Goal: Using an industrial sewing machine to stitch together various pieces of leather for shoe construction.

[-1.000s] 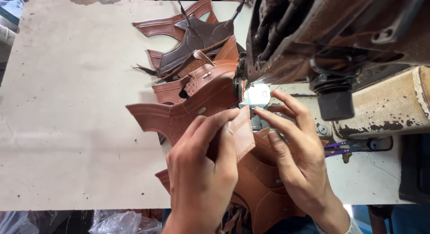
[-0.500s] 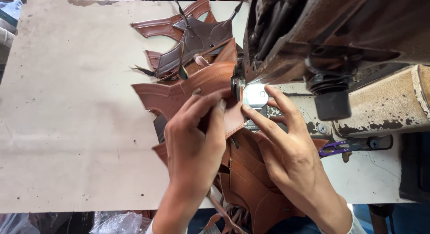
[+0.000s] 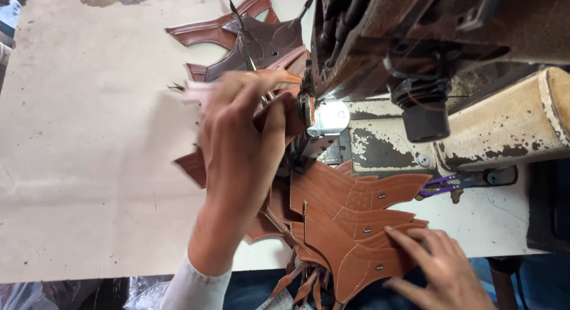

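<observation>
Your left hand (image 3: 240, 150) pinches a tan leather piece (image 3: 270, 84) beside the sewing machine (image 3: 415, 55); your right hand (image 3: 436, 265), fingers spread, presses flat the stitched brown leather stack (image 3: 350, 227) nearest you on the tabletop (image 3: 89, 138).

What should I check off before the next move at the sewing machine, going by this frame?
1. Left hand on the brown leather piece at the needle area: ok, though motion-blurred, so the grip is unclear.
2. Right hand on the stack of tan stitched leather pieces: ok, fingertips rest flat on its lower edge.
3. Fingers away from the needle: cannot tell, the left hand hides it.
4. Work light on the worn industrial sewing machine: ok, lit beside the presser area.
5. Finished dark and tan leather pieces behind the machine: ok, lying on the beige tabletop.
6. Purple-handled thread snips: ok, lying apart from both hands.
</observation>
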